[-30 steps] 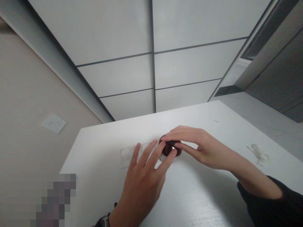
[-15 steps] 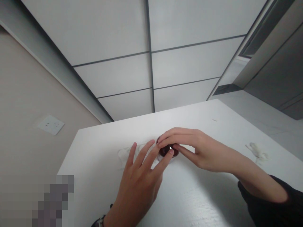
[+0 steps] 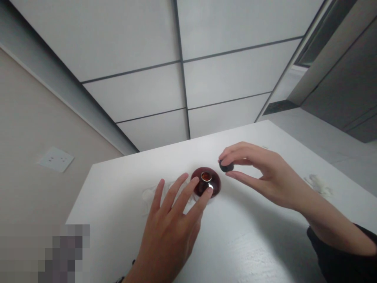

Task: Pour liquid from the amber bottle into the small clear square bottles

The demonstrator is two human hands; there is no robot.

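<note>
A round dark red vessel (image 3: 214, 184) stands on the white table, its small ringed opening facing up. Thumb and index finger of my left hand (image 3: 173, 220) rest against its left and near sides, the other fingers spread over the table. Up and to the right of the vessel, my right hand (image 3: 265, 173) pinches a small black cap (image 3: 226, 166) between thumb and fingers, apart from the vessel. Behind my left fingers lies something pale and transparent (image 3: 149, 195), partly hidden.
The white table (image 3: 229, 243) reaches back to white panelled doors (image 3: 220, 122). A pale crumpled item (image 3: 318, 184) lies at the right, beyond my right forearm. A wall socket (image 3: 55, 159) is at the left.
My right hand has moved up and right off the vessel with the black cap, and the vessel's opening now shows. My left hand has stayed at the vessel.
</note>
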